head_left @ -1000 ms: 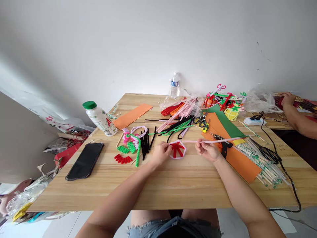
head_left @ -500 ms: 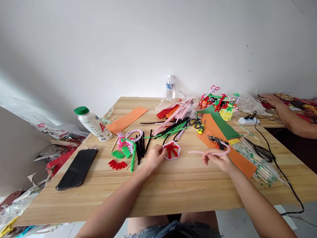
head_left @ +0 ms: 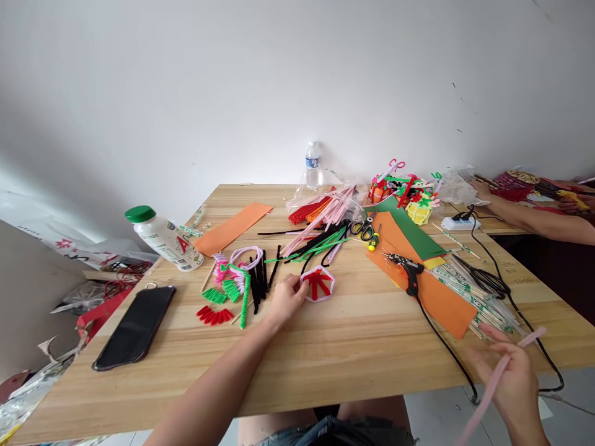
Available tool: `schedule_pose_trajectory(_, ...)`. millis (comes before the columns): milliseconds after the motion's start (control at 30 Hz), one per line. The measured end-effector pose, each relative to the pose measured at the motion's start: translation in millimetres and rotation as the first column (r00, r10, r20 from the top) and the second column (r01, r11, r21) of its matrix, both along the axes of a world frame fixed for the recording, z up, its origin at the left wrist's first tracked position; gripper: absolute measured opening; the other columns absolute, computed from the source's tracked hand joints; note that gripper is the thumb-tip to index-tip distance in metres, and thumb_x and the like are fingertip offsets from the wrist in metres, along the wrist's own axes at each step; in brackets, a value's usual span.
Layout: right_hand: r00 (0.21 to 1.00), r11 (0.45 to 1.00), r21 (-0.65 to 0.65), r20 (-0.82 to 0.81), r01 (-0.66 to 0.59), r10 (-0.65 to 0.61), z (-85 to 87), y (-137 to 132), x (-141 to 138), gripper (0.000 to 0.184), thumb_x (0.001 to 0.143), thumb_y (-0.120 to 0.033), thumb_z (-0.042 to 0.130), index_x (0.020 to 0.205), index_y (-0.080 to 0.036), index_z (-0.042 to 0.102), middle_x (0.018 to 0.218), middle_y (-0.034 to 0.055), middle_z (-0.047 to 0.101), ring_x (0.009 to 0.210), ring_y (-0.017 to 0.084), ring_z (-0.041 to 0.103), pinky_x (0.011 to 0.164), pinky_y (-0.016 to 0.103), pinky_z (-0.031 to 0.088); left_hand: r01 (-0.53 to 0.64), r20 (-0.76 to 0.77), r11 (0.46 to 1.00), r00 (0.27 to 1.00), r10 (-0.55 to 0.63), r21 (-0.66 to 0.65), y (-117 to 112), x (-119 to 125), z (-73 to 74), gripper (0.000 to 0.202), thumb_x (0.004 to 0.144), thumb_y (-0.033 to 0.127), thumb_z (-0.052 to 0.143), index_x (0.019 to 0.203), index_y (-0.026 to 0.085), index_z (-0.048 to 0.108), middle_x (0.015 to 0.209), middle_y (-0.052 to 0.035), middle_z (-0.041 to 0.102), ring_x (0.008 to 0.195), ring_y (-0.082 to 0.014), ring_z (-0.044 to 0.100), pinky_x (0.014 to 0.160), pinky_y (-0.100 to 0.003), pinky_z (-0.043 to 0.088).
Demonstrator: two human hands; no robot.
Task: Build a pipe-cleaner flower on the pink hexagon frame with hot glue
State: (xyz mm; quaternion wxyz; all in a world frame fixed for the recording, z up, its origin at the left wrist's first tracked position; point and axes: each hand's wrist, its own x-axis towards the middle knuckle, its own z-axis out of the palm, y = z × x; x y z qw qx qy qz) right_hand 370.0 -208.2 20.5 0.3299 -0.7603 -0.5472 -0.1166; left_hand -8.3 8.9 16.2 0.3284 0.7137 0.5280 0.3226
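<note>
My left hand (head_left: 287,298) is closed at the left edge of a small hexagon (head_left: 328,295) made of pale lilac pipe cleaner, with red pipe-cleaner spokes inside, lying flat on the table. A black pipe cleaner reaches its upper left corner. Over the table's front right edge, my right hand (head_left: 517,371) grips a long pale pink pipe cleaner (head_left: 484,399), its fingers slightly blurred. Left of my left hand are short black pipe-cleaner pieces (head_left: 257,285), red pieces (head_left: 214,315), green pieces (head_left: 214,295) and a bent green pipe cleaner (head_left: 244,301).
A glue gun (head_left: 409,269) rests on orange sheets (head_left: 446,303), its cord running off the front edge. Scissors (head_left: 365,230), bundled pipe cleaners (head_left: 334,214) and wrapped sticks (head_left: 493,310) lie behind. A phone (head_left: 136,325) and bottle (head_left: 165,238) stand left. Another person's arm (head_left: 534,220) is at right.
My right hand has moved right and toward me, carrying the pink pipe cleaner away from the hexagon and uncovering the glue gun. My left hand stays at the hexagon. The view has shifted slightly.
</note>
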Motion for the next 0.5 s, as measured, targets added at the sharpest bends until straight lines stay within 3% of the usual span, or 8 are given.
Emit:
schedule_pose_trajectory(67, 0.999, 0.991, -0.134, 0.038, -0.009, 0.015, -9.4, -9, 4, 0.035, 0.073, -0.055, 0.057, 0.079, -0.026, 0.038, 0.114, 0.018, 0.06, 0.1, 0.038, 0.059, 0.069, 0.052, 0.053, -0.004, 0.007, 1.0, 1.0, 0.004, -0.013, 0, 0, -2.1, 0.035, 0.084, 0.041, 0.045, 0.062, 0.016, 0.053, 0.064, -0.0007, 0.051, 0.056, -0.0111, 0.048, 0.053, -0.022, 0.036)
schedule_pose_trajectory(133, 0.997, 0.977, -0.21, 0.055, -0.034, 0.046, -18.8, -11, 5, 0.035, 0.074, -0.056, 0.055, 0.08, -0.025, 0.042, 0.113, 0.0175, 0.061, 0.097, 0.036, 0.06, 0.072, 0.049, 0.053, -0.009, 0.015, 1.0, 1.0, 0.009, -0.021, 1, 0, -4.5, 0.034, 0.084, 0.041, 0.045, 0.062, 0.016, 0.054, 0.065, -0.0009, 0.052, 0.056, -0.0111, 0.049, 0.052, -0.021, 0.036)
schedule_pose_trajectory(200, 0.992, 0.973, -0.228, 0.117, -0.017, 0.045, -27.0, -6, 9, 0.041, 0.079, -0.056, 0.047, 0.096, -0.02, 0.049, 0.116, 0.0198, 0.059, 0.106, 0.037, 0.057, 0.079, 0.05, 0.052, -0.009, 0.026, 0.999, 1.0, 0.01, -0.031, 1, -1, -6.6, 0.033, 0.083, 0.04, 0.046, 0.064, 0.016, 0.056, 0.065, -0.0011, 0.053, 0.055, -0.0112, 0.05, 0.051, -0.021, 0.036)
schedule_pose_trajectory(300, 0.97, 0.962, -0.275, 0.234, 0.003, 0.063, -34.2, 14, 20, 0.06, 0.082, -0.056, 0.04, 0.115, -0.007, 0.049, 0.126, 0.0268, 0.051, 0.121, 0.041, 0.045, 0.088, 0.053, 0.047, -0.006, 0.046, 0.999, 0.999, 0.007, -0.037, 1, -1, -8.3, 0.032, 0.083, 0.04, 0.047, 0.067, 0.015, 0.058, 0.066, -0.0018, 0.055, 0.055, -0.0114, 0.052, 0.049, -0.021, 0.038)
schedule_pose_trajectory(500, 0.909, 0.923, -0.383, 0.376, -0.021, 0.177, -27.7, 51, 34, 0.046, 0.088, -0.04, 0.035, 0.111, -0.012, 0.063, 0.12, 0.0159, 0.061, 0.123, 0.039, 0.04, 0.094, 0.054, 0.042, -0.007, 0.045, 0.999, 0.999, 0.008, -0.037, 2, -1, -9.0, 0.033, 0.083, 0.041, 0.047, 0.07, 0.015, 0.06, 0.07, -0.0028, 0.056, 0.055, -0.011, 0.052, 0.048, -0.02, 0.039)
